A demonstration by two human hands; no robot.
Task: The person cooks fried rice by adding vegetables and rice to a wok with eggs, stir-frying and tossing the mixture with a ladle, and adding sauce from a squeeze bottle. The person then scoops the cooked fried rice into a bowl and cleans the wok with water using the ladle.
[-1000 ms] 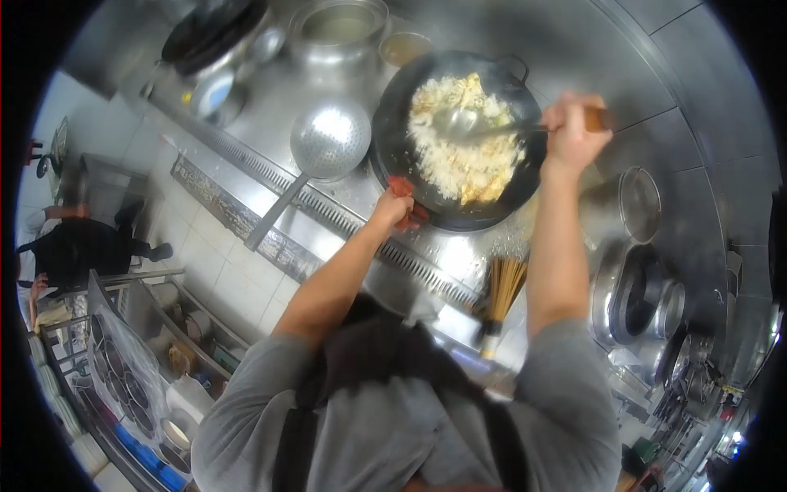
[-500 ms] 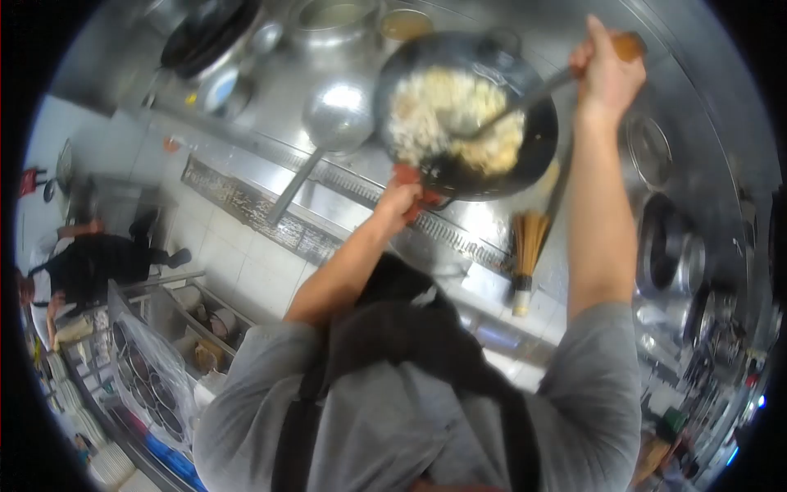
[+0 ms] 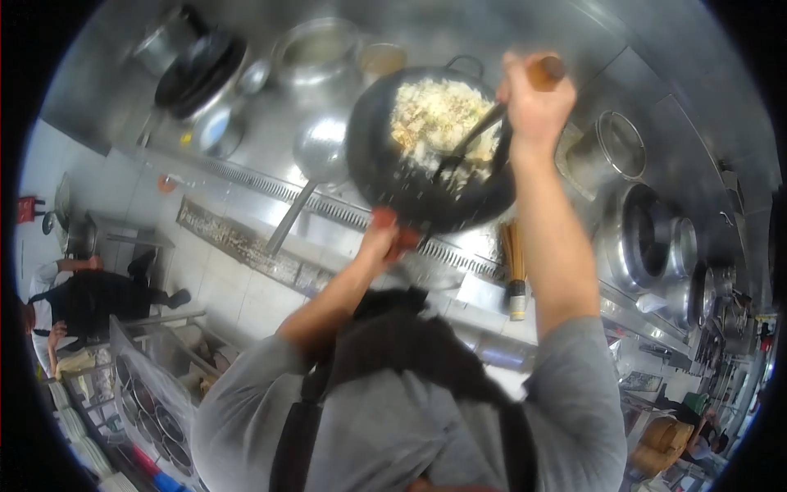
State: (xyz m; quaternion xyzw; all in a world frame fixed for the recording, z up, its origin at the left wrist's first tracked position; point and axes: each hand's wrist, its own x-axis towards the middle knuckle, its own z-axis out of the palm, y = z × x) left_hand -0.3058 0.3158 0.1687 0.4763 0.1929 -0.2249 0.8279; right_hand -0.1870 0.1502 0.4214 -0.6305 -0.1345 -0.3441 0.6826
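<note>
The ladle (image 3: 481, 129) has shifted, its bowl blurred in the rice (image 3: 434, 111).

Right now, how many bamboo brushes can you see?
1: the bamboo brush, on the near side of the wok, just left of the right forearm. Others may be hidden under that arm.

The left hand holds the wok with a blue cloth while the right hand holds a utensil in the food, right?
Not blue: the head view shows a red cloth in the left hand at the wok; the right hand does hold the utensil in the food.
</note>
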